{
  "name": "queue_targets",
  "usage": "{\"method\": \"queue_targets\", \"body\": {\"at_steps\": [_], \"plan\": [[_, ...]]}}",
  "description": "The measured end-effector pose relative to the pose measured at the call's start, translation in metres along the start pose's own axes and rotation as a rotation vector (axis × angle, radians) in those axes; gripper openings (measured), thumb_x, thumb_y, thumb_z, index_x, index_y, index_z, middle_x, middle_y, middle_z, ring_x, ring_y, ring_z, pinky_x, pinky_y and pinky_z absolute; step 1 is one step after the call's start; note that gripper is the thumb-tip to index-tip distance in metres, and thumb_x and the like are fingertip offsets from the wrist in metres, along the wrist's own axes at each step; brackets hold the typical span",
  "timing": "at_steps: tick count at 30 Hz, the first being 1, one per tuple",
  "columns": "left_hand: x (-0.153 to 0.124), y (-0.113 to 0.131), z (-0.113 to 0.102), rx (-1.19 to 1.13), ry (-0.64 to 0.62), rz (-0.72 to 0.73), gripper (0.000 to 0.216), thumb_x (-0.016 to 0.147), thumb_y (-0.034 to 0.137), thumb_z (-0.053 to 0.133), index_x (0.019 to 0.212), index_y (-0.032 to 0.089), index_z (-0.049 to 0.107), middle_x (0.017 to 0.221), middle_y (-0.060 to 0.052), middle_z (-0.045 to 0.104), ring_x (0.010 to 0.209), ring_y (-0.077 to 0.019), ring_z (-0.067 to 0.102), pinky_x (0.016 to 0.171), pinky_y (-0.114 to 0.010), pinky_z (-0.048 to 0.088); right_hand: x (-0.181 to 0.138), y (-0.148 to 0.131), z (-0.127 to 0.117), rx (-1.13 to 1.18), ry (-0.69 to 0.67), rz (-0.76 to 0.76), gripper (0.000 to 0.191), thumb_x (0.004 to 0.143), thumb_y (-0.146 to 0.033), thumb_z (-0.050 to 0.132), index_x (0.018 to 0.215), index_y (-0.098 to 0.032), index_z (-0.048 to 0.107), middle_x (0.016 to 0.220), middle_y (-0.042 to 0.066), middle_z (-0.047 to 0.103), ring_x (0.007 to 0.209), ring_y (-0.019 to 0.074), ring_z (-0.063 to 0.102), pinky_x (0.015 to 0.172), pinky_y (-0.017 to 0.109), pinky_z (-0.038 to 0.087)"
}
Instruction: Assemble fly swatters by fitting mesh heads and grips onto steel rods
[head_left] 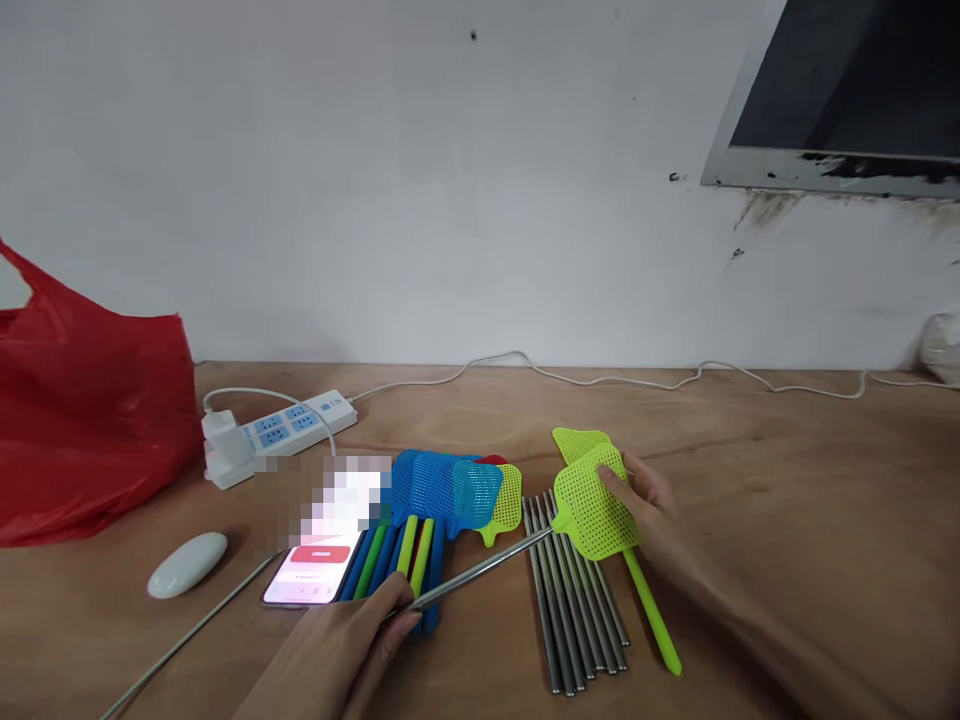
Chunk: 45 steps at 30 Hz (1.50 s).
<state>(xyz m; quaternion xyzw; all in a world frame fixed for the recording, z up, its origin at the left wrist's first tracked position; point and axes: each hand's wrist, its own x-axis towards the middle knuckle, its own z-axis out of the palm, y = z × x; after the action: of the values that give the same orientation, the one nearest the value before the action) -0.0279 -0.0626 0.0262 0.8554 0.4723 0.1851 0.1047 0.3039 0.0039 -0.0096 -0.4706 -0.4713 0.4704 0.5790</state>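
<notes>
My left hand (352, 645) is closed on the near end of a thin metal rod (480, 570). The rod's far tip meets the neck of a lime green fly-swatter head (592, 510). My right hand (649, 505) grips that head by its right edge, with the thumb on top. A second lime green swatter head (577, 442) lies just behind it, and a green plastic handle (651, 612) lies under my right wrist. A row of several metal rods (574, 620) lies on the wooden table (787, 470) below the swatter head.
Blue swatter heads (442, 488), a yellow one (508, 502) and coloured handles (397, 565) lie left of the rods. A phone (315, 575) lies beside them. Another rod (187, 635), a white mouse (187, 564), a power strip (277, 432) and a red bag (82, 420) are at the left.
</notes>
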Motion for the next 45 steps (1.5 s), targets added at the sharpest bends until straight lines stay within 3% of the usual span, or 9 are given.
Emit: {"method": "queue_targets", "body": {"at_steps": [13,19,24,32,36,40,42,45], "plan": [[0.01,0.003,0.009,0.022,0.072,0.089,0.036,0.105,0.034,0.024,0.086,0.028,0.054,0.065,0.003,0.071,0.051,-0.0187,0.067,0.046,-0.025,0.039,-0.004,0.0,0.001,-0.023,0.056,-0.065,0.042,0.082,-0.054,0.07,0.11,-0.023,0.064,0.092,0.005,0.074,0.076,0.0234,0.069,0.061,0.03,0.054],[0.012,0.011,0.028,0.079,-0.01,0.115,0.036,0.105,0.032,0.023,0.091,0.026,0.055,0.073,-0.003,0.074,0.065,-0.0249,0.071,0.053,-0.027,0.044,-0.016,-0.004,0.013,-0.185,0.054,-0.137,0.038,0.083,-0.057,0.067,0.098,-0.022,0.066,0.086,0.005,0.072,0.081,0.0251,0.067,0.065,0.033,0.056],[0.017,0.016,0.031,0.056,-0.098,0.061,0.028,0.104,0.027,0.029,0.094,0.024,0.055,0.073,-0.003,0.073,0.061,-0.0233,0.07,0.053,-0.027,0.042,-0.014,-0.003,0.011,-0.229,0.081,-0.176,0.04,0.083,-0.059,0.065,0.097,-0.021,0.067,0.085,0.006,0.071,0.084,0.0267,0.067,0.063,0.033,0.056],[0.032,0.026,0.014,0.005,-0.221,0.031,0.031,0.103,0.027,0.024,0.089,0.023,0.051,0.074,-0.003,0.068,0.063,-0.0235,0.066,0.053,-0.028,0.037,-0.015,-0.011,0.008,-0.054,0.044,-0.115,0.036,0.084,-0.052,0.068,0.107,-0.023,0.065,0.091,0.005,0.073,0.078,0.0238,0.069,0.064,0.032,0.055],[0.038,0.027,0.011,0.004,-0.194,-0.005,0.034,0.104,0.033,0.021,0.089,0.023,0.051,0.073,-0.003,0.065,0.062,-0.0229,0.064,0.054,-0.029,0.035,-0.013,-0.017,0.006,0.071,0.038,-0.045,0.031,0.08,-0.043,0.073,0.103,-0.023,0.067,0.095,0.006,0.074,0.079,0.0248,0.07,0.064,0.032,0.055],[0.044,0.023,0.015,-0.003,-0.164,-0.029,0.035,0.105,0.036,0.02,0.088,0.024,0.049,0.069,-0.001,0.06,0.06,-0.0216,0.06,0.053,-0.029,0.032,-0.011,-0.026,0.005,0.206,0.139,0.039,0.023,0.073,-0.038,0.077,0.087,-0.023,0.068,0.072,0.001,0.069,0.055,0.0171,0.061,0.041,0.024,0.042],[0.047,0.021,0.019,-0.008,-0.145,-0.027,0.035,0.104,0.035,0.02,0.088,0.024,0.048,0.068,0.0,0.059,0.061,-0.0216,0.06,0.055,-0.029,0.032,-0.011,-0.03,0.008,0.278,0.074,0.087,0.021,0.071,-0.037,0.078,0.075,-0.021,0.065,0.06,-0.002,0.062,0.043,0.012,0.052,0.035,0.021,0.032],[0.051,0.022,0.023,-0.024,-0.151,-0.037,0.033,0.104,0.034,0.021,0.089,0.024,0.049,0.069,-0.001,0.059,0.063,-0.0224,0.059,0.057,-0.03,0.031,-0.011,-0.031,0.013,0.279,-0.019,0.116,0.029,0.072,-0.042,0.079,0.066,-0.018,0.062,0.055,-0.001,0.062,0.04,0.0095,0.048,0.034,0.02,0.031]]}}
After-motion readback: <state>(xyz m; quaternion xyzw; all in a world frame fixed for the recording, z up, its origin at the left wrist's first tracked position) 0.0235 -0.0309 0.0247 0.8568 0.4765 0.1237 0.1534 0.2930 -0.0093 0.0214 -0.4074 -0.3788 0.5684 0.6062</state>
